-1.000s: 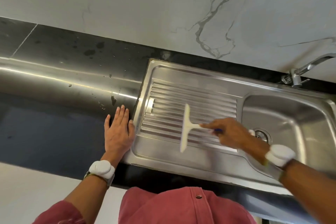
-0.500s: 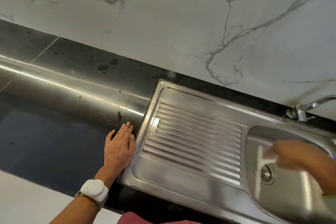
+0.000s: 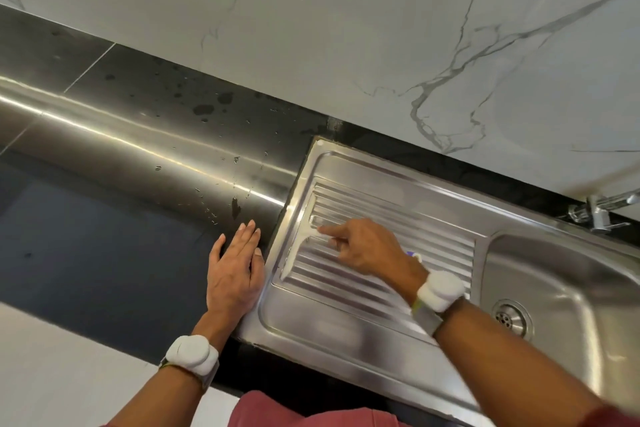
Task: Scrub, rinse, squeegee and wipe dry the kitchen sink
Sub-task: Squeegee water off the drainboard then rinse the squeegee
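**A:** Where's the white plastic squeegee [image 3: 302, 246] at? Looks blurry.

**B:** At the left end of the ribbed drainboard of the stainless steel sink [image 3: 346, 319]. Its blade runs front to back along that end, handle pointing right into the right hand [image 3: 367, 250], which grips it with the index finger stretched along the handle. I'd guess the pull goes right, toward the basin.

**A:** And the other hand?

**B:** Left hand [image 3: 235, 274] lies flat, fingers straight, on the black counter [image 3: 104, 236] right against the sink's left edge. One squeegee, one chrome tap [image 3: 602, 208], two hands.

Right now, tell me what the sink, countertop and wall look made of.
Sink: brushed stainless steel, going by its silvery sheen and pressed drainer ribs. Countertop: dark polished stone or tile, glossy with a visible seam. Wall: white marble or marble-look panel, grey veins; which one is unclear.
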The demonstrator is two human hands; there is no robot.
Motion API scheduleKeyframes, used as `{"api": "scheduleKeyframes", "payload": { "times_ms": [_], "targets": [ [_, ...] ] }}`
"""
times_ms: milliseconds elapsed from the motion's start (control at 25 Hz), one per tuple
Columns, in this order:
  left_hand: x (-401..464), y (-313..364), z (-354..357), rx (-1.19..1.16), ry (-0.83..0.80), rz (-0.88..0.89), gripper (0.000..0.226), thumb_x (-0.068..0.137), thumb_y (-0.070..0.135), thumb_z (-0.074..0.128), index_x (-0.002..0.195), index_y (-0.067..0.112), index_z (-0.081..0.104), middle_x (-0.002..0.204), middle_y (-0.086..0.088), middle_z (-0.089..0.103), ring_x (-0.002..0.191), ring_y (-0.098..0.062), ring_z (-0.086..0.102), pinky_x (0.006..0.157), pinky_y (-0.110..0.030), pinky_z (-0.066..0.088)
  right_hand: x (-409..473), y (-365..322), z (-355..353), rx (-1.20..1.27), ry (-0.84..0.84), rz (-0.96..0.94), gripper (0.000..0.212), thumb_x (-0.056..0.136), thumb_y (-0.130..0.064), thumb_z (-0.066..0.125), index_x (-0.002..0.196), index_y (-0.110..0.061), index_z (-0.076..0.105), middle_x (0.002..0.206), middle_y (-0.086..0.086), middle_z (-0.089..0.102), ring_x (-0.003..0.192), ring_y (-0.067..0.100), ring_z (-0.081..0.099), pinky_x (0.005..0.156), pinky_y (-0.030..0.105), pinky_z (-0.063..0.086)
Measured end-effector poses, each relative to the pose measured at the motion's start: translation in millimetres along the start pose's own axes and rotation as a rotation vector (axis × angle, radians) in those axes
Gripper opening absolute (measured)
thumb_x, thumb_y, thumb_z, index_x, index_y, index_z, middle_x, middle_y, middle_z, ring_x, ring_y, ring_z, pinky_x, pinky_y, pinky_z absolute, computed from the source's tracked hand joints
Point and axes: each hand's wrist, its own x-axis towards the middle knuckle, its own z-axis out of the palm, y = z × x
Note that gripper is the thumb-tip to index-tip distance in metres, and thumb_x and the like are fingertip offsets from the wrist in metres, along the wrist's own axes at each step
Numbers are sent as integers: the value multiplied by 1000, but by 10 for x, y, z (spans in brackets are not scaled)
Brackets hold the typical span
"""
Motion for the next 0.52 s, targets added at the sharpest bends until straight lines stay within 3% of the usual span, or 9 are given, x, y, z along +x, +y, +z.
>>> {"api": "scheduleKeyframes", "payload": {
  "times_ms": [200, 400, 520],
  "targets": [
    [-18, -19, -1, 13, 7, 20, 53, 105, 35, 31, 147, 14, 56, 158, 1, 46, 150, -10, 36, 125, -47, 24, -229, 772, -871, -573, -203, 256, 39, 96, -38, 54, 131, -48, 65, 133, -9, 67, 116, 22, 65, 94, 37, 55],
    [-20, 1, 42, 6, 21, 28, 53, 104, 35, 33, 146, 13, 56, 157, 1, 46, 150, -10, 36, 125, -46, 23, 186, 420, -655, 89, -19, 20, 32, 105, -39, 57, 135, -47, 64, 109, -11, 65, 72, 7, 57, 72, 24, 47],
    [-3, 12, 34, 12, 19, 29, 52, 104, 34, 34, 146, 13, 57, 157, 1, 47, 150, -10, 37, 125, -45, 22, 469, 190, -84, 25, 134, -41, 40, 103, -33, 55, 138, -50, 59, 116, -7, 73, 86, 17, 66, 79, 36, 58]
  ]
}}
